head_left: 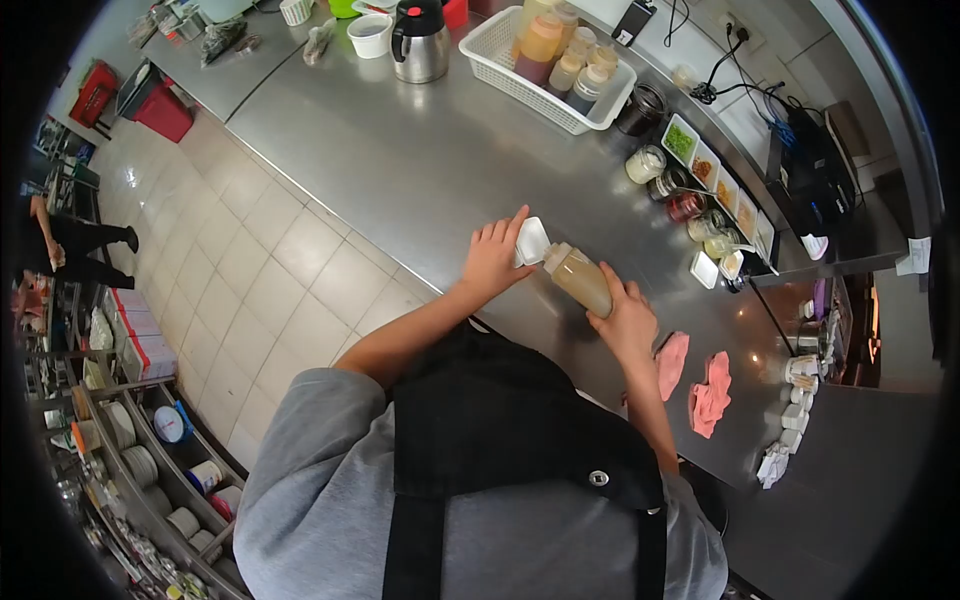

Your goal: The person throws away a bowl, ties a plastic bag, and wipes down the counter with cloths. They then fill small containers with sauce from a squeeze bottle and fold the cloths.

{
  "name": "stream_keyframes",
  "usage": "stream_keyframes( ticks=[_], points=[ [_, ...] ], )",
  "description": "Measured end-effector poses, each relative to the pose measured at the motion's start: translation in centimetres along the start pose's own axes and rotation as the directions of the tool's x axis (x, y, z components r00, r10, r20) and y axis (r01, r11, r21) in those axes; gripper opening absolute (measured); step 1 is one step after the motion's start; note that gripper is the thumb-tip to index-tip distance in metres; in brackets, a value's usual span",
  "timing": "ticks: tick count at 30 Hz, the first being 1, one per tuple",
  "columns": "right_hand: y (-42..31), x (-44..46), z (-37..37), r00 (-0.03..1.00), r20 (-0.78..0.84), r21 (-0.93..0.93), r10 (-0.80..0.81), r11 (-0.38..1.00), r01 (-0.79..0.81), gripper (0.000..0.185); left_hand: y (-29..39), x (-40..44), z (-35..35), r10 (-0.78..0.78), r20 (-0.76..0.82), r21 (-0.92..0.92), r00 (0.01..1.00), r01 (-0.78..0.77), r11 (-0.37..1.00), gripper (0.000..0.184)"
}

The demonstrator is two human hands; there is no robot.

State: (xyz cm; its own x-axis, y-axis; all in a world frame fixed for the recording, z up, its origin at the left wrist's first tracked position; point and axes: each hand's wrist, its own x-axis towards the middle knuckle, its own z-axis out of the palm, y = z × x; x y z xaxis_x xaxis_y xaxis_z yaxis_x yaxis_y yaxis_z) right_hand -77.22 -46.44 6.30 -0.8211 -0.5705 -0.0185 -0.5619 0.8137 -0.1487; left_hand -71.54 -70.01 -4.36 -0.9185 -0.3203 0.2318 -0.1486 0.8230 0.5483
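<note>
A small white square sauce dish (532,241) is gripped at its edge by my left hand (491,260), thumb and fingers around it above the steel counter. My right hand (629,318) is wrapped round a squeeze bottle (581,282) with pale yellow-brown liquid in it. The bottle is tilted, its top end right beside the dish; I cannot tell whether they touch or whether any liquid is in the dish. Two pink cloths, one (672,364) near my right forearm and another (711,394) further right, lie on the counter.
A white basket (598,122) of squeeze bottles and a steel thermos jug (419,45) stand at the back of the counter (400,160). Along the right are several jars (686,207) and dishes of toppings (703,166). Another person (70,240) stands far left across the tiled floor.
</note>
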Motion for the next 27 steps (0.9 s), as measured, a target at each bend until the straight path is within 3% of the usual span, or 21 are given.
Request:
stream_keyframes(
  ticks=[3, 9, 25, 27],
  points=[
    [-0.9, 0.8, -0.1, 1.0, -0.015, -0.1, 0.001, 0.995, -0.002, 0.085, 1.0, -0.4, 0.0, -0.085, -0.019, -0.055, 0.996, 0.083, 0.995, 0.11],
    [-1.7, 2.1, -0.7, 0.998, -0.014, -0.292, -0.063, 0.955, 0.057, 0.082, 1.1, -1.4, -1.4, -0.086, -0.1, -0.025, 0.991, 0.084, 0.996, 0.114],
    [-2.6, 2.2, -1.9, 0.995, 0.031, -0.377, -0.092, 0.921, 0.097, 0.076, -1.6, -4.2, -3.3, -0.091, 0.012, -0.106, 0.996, 0.091, 0.99, 0.111],
    [-2.4, 2.3, -1.8, 0.995, 0.025, -0.368, -0.094, 0.925, 0.096, 0.075, -1.9, -3.8, -4.6, 0.002, -0.132, -0.165, 0.991, -0.023, 0.986, 0.089]
  ],
)
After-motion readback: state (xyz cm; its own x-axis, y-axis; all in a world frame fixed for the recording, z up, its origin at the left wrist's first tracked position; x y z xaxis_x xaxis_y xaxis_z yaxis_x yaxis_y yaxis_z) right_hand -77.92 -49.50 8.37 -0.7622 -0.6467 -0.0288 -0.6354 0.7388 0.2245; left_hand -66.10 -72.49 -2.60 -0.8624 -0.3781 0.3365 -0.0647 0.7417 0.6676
